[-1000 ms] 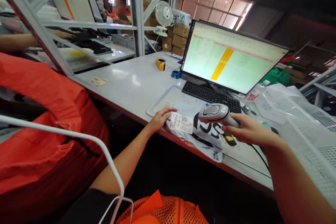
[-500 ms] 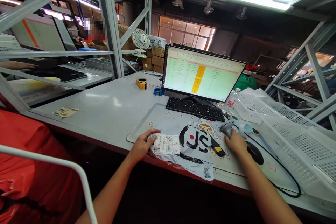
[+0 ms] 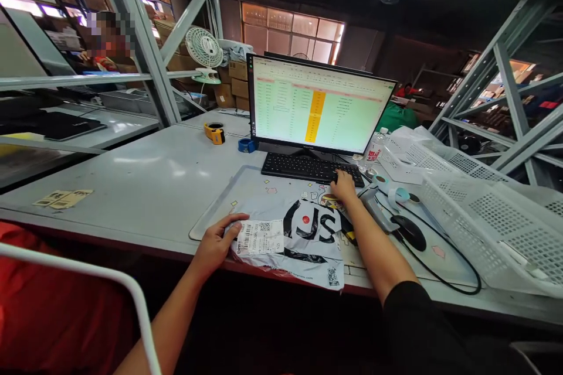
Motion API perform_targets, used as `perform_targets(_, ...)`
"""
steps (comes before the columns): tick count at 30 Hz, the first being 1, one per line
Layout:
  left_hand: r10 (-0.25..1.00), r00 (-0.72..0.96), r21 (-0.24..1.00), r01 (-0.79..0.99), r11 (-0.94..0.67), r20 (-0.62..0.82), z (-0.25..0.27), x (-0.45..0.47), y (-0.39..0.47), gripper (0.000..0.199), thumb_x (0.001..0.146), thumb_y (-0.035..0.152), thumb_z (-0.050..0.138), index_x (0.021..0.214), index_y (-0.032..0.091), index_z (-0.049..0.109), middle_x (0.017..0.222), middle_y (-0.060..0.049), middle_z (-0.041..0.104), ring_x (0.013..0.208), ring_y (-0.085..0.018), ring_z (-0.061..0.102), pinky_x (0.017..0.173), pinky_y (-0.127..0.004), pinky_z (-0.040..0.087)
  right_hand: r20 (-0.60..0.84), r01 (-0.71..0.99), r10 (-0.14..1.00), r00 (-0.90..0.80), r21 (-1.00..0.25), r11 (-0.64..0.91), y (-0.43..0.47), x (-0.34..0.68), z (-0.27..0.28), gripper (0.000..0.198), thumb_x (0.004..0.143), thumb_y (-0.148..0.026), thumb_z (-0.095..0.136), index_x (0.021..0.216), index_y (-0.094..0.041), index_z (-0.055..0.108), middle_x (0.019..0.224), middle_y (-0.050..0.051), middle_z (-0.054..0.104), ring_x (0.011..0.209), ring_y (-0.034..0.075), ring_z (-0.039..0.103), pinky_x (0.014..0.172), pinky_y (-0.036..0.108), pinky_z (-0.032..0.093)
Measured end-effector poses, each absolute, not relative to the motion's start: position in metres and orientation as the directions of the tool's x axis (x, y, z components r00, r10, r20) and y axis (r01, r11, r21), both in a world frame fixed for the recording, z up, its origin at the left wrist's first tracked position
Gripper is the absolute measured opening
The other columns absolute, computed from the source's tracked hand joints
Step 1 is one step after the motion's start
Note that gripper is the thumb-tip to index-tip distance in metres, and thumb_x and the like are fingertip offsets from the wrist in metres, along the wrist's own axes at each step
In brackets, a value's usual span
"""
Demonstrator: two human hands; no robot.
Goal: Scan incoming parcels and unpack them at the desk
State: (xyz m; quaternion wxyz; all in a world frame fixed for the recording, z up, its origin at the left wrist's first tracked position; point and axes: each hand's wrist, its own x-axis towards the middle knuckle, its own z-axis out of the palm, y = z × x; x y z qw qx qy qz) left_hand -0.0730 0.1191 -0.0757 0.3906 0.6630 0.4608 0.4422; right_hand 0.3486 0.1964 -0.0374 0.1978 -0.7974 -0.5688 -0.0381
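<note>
Left hand (image 3: 215, 248): we hold the parcel (image 3: 303, 240) by its left edge; it overhangs the desk (image 3: 145, 187) front | right hand (image 3: 345, 187): empty, fingertips on keyboard (image 3: 292, 167) | we should press lightly, label (image 3: 261, 238) flat

Here's the left hand (image 3: 215, 249) at the desk (image 3: 145, 187)'s front edge, thumb and fingers (image 3: 231, 218) in a pinch; the right hand (image 3: 344, 186) is deeper in, palm down, fingers bent, its forearm (image 3: 380, 246) crossing that same edge, black sleeve (image 3: 417, 316) behind.
</note>
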Motion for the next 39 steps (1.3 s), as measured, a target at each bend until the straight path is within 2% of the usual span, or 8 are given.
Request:
perform_targets(17,0.967,0.172,0.950,0.221,-0.222,0.186,-0.076,-0.072,0.119,0.056,0.087,0.066,0.067,0.110,0.017,0.080,0.099,-0.009,0.077,0.081,-0.023,0.067,0.070,-0.028,0.053,0.163,0.932,0.932,0.323,-0.228,-0.283,0.202,0.351,-0.060,0.072,0.108,-0.048,0.042,0.168,-0.013,0.028,0.169,0.018,0.040,0.161,0.036,0.022,0.128,0.056,0.018)
perform_targets(22,0.968,0.136,0.931,0.274,-0.243,0.213,-0.079,-0.070,0.122,0.065,0.087,0.068,0.065,0.128,0.017,0.072,0.108,-0.010,0.077,0.093,-0.027,0.072,0.080,-0.033,0.057,0.185,0.929,0.928,0.323,-0.249,-0.273,0.194,0.338,-0.039,0.068,0.109,-0.043,0.040,0.167,-0.009,0.029,0.168,0.021,0.040,0.161,0.036,0.025,0.128,0.054,0.022)
perform_targets(25,0.975,0.024,0.928,0.302,-0.219,0.222,-0.079,-0.065,0.127,0.089,0.081,0.067,0.072,0.152,0.018,0.051,0.127,-0.014,0.074,0.110,-0.031,0.073,0.096,-0.040,0.058,0.197,0.935,0.937,0.289,-0.268,-0.232,0.173,0.337,-0.017,0.062,0.109,-0.042,0.041,0.162,-0.009,0.040,0.155,0.022,0.056,0.146,0.033,0.050,0.118,0.043,0.038)
perform_targets(27,0.986,0.020,0.929,0.332,-0.161,0.164,-0.077,-0.060,0.131,0.085,0.077,0.069,0.073,0.141,0.015,0.059,0.121,-0.017,0.077,0.110,-0.035,0.074,0.098,-0.044,0.057,0.159,0.942,0.958,0.237,-0.280,-0.187,0.148,0.339,-0.008,0.055,0.107,-0.047,0.048,0.150,-0.014,0.056,0.134,0.018,0.071,0.124,0.030,0.067,0.104,0.037,0.048)
perform_targets(29,0.992,0.068,0.924,0.363,-0.120,0.102,-0.075,-0.055,0.135,0.067,0.072,0.070,0.073,0.111,0.015,0.073,0.107,-0.017,0.080,0.107,-0.038,0.074,0.095,-0.045,0.057,0.089,0.954,0.983,0.162,-0.267,-0.133,0.117,0.341,-0.009,0.051,0.102,-0.051,0.058,0.140,-0.019,0.065,0.121,0.014,0.077,0.110,0.029,0.072,0.095,0.036,0.052)
perform_targets(31,0.995,0.087,0.946,0.314,-0.076,0.051,-0.071,-0.050,0.139,0.055,0.066,0.065,0.074,0.091,0.016,0.073,0.094,-0.014,0.080,0.096,-0.037,0.075,0.085,-0.043,0.058,0.025,0.969,0.995,0.094,-0.234,-0.085,0.087,0.343,-0.019,0.052,0.097,-0.049,0.064,0.140,-0.020,0.066,0.125,0.014,0.075,0.113,0.032,0.071,0.096,0.039,0.052)
perform_targets(34,0.999,-0.028,0.986,0.162,-0.024,0.029,-0.060,-0.049,0.146,0.048,0.063,0.056,0.072,0.090,0.016,0.069,0.082,-0.008,0.075,0.076,-0.028,0.070,0.068,-0.035,0.055,0.035,0.975,0.998,0.043,-0.219,-0.035,0.056,0.342,-0.042,0.057,0.094,-0.038,0.066,0.147,-0.018,0.062,0.140,0.016,0.068,0.127,0.033,0.064,0.106,0.040,0.048)
perform_targets(39,0.799,-0.401,0.888,0.301,-0.347,0.448,-0.012,-0.070,0.134,0.034,0.077,0.050,0.071,0.088,0.021,0.059,0.079,0.000,0.066,0.069,-0.017,0.060,0.063,-0.026,0.049,0.177,0.954,0.972,0.153,-0.284,-0.098,0.049,0.337,-0.067,0.055,0.096,-0.026,0.056,0.148,-0.012,0.060,0.133,0.017,0.067,0.126,0.030,0.061,0.111,0.039,0.045)
